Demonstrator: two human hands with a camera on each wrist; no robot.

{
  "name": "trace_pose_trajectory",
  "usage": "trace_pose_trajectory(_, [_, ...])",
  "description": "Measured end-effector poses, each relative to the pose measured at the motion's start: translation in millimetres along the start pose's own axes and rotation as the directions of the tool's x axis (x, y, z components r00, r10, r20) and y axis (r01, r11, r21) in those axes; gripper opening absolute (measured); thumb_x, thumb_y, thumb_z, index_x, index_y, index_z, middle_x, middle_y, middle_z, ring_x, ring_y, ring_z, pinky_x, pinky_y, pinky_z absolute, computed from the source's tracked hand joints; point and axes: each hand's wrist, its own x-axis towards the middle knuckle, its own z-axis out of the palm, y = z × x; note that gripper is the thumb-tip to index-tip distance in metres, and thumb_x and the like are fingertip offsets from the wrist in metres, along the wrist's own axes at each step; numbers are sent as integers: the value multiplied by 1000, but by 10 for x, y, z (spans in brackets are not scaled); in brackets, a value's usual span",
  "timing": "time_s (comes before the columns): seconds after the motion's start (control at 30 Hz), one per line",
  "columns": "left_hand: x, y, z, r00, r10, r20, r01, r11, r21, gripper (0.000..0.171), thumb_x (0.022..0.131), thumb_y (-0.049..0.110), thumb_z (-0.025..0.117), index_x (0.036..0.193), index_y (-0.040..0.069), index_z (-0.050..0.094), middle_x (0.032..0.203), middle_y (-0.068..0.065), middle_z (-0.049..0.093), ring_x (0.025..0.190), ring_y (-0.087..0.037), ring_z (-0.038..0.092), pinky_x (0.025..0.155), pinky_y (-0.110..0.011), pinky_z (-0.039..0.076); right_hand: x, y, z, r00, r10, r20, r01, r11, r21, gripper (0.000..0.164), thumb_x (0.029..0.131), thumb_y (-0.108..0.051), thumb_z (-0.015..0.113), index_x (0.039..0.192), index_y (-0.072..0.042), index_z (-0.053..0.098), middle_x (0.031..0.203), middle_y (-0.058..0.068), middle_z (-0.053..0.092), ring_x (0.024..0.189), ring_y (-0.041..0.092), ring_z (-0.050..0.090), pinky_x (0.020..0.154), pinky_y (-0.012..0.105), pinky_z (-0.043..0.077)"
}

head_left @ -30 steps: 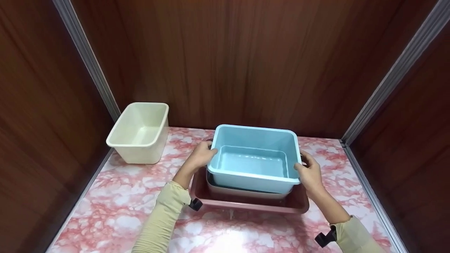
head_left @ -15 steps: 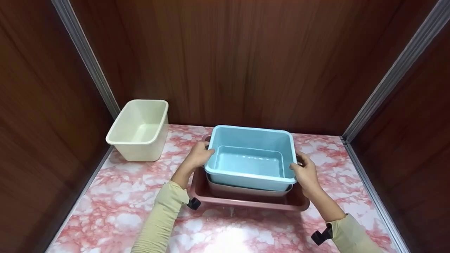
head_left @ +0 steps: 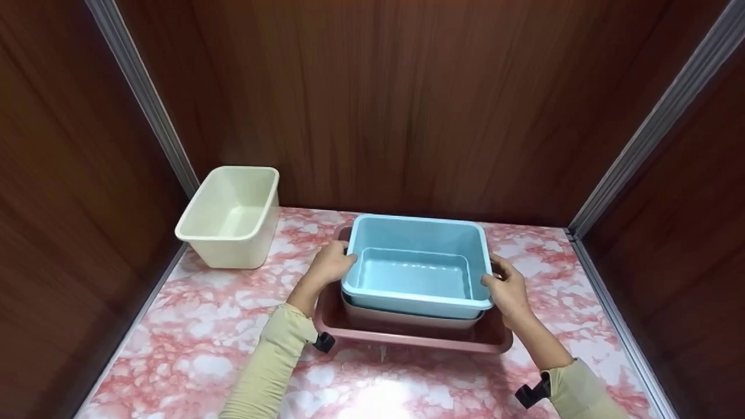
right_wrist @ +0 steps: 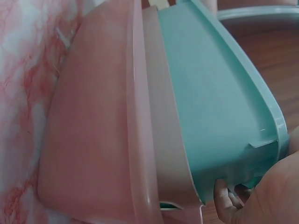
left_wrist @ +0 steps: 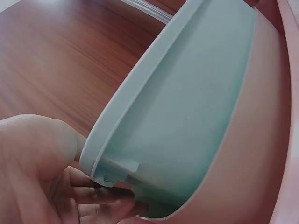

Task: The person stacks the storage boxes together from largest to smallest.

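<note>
My two bare hands hold a light blue rectangular bin (head_left: 413, 276) by its short ends. My left hand (head_left: 332, 263) clamps the left end, thumb over the rim, fingers beneath the lip outside. My right hand (head_left: 507, 291) grips the opposite end likewise, thumb on the rim and fingers curled under it.

The blue bin is upright, open side up, its lower part inside a taupe bin (head_left: 407, 321) and its rim standing above the taupe edge. From the left wrist, a gap shows between the blue wall and the taupe rim near my fingers. I cannot tell whether the blue base touches the bottom. The taupe bin sits within a wider, dusty-red tub (head_left: 401, 342), which rests on a table (head_left: 215, 326) with a red-and-white marbled surface.

Well apart, toward the far left corner, a cream bin (head_left: 230, 253) stands upright, open side up. Dark brown wood-grain panels (head_left: 378, 105) rise behind and on both sides, with grey metal strips (head_left: 145, 93) along the corners. I wear pale yellow-green sleeves (head_left: 270, 349), and a small black fitting (head_left: 324, 342) shows at each cuff.
</note>
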Motion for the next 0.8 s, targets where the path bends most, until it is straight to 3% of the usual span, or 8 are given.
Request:
trace_pose_trajectory(0.1, [-12,-9,14,1000,9,-20,-8,999,39,33,92,14,57,117,-5,66,99,-11,67,88,-22,58,82,-39,49,0,16,-4,1000,-2,4,2,1000,-20,61,81,5,52,141,0,47,131,21,54,107,25,50,76,22,45])
trace_pose_trajectory(0.33, [-26,-37,22,999,22,-47,-21,999,29,25,90,10,56,106,-5,68,89,-10,66,79,-21,57,76,-38,50,-10,7,-9,999,-4,34,6,999,-52,61,81,4,54,142,-1,47,133,22,53,113,29,50,78,22,45])
trace_pose_trajectory(0.53, [-29,-51,16,998,37,-51,-36,999,19,24,90,7,54,104,-7,68,89,-11,64,81,-21,55,78,-39,49,5,31,-10,998,-17,54,22,995,-95,61,82,1,56,142,-1,46,133,21,53,117,30,50,80,23,45])
trace_pose_trajectory(0.8, [-47,-86,39,998,30,-50,-30,1000,4,21,90,6,55,102,-7,67,88,-12,65,82,-22,57,78,-39,50,22,87,-22,996,-53,78,69,976,-209,58,84,-2,59,140,0,48,129,24,55,116,32,52,88,34,44])
